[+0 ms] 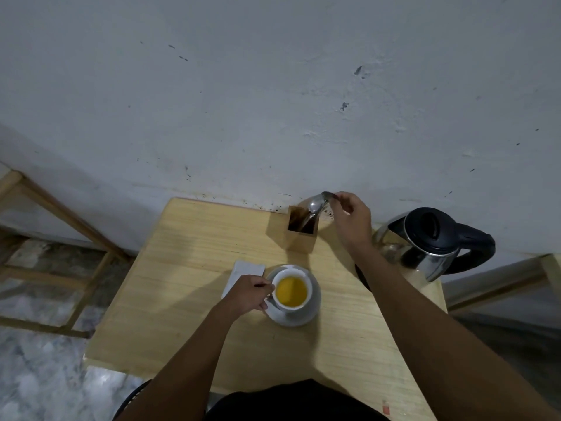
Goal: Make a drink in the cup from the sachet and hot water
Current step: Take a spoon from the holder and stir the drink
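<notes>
The right hand (349, 217) pinched a spoon (317, 205) above the wooden holder (299, 235), behind the cup (291, 291). The left hand's (249, 294) fingers gripped the cup's side. Best to lift the spoon straight clear and keep the cup braced for stirring.

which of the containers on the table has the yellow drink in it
The white cup on the saucer, steadied by the left hand. The wooden holder at the back holds only cutlery, and the steel kettle on the right has its black lid shut.

A scuffed, pale wall (273, 86) backs the light wooden table (188, 299), with mottled grey floor (39, 375) beneath.
</notes>
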{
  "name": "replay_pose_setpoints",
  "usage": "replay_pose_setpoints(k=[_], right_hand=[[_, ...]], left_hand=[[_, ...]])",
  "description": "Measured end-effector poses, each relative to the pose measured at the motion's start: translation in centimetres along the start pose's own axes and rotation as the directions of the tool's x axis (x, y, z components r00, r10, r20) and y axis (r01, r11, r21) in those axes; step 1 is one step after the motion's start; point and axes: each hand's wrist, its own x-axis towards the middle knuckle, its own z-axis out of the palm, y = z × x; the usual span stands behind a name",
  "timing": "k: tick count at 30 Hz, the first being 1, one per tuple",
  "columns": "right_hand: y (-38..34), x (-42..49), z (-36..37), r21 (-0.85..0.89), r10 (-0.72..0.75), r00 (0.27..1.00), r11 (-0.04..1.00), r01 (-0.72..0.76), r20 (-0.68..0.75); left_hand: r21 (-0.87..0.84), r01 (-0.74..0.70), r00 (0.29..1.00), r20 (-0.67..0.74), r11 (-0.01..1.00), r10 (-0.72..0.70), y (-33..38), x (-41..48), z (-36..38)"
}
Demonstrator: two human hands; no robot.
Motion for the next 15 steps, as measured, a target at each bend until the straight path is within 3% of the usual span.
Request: replay_pose_setpoints(k=[3,7,10,13,15], right_hand=[[-1.8,-1.9,-0.9,0.185,0.002,1.000,0.983,0.003,-0.024],[-3.2,-5.0,-1.6,0.251,0.023,0.998,0.968,-0.009,-0.050],[-2.0,-6.5,-1.9,0.109,0.137,0.990,0.984,-0.140,0.033],[0.2,-8.0,-2.2,-0.062,0.330,0.925,0.944,-0.324,0.187],[1.1,-9.1,-2.4,-0.118,0.409,0.887,0.912,-0.393,0.214]], left_hand=[[-0.003,-0.001,1.000,-0.016,1.000,0.001,-0.1,0.0,0.1],[0.001,-0.015,1.000,-0.022,1.000,0.015,-0.2,0.1,0.2],[-0.005,-0.026,1.000,-0.014,1.000,0.026,-0.2,0.1,0.2],[0.004,-0.038,0.999,-0.011,0.999,0.038,-0.4,0.3,0.1],[0.011,-0.043,0.999,-0.007,0.999,0.043,-0.5,0.3,0.1]])
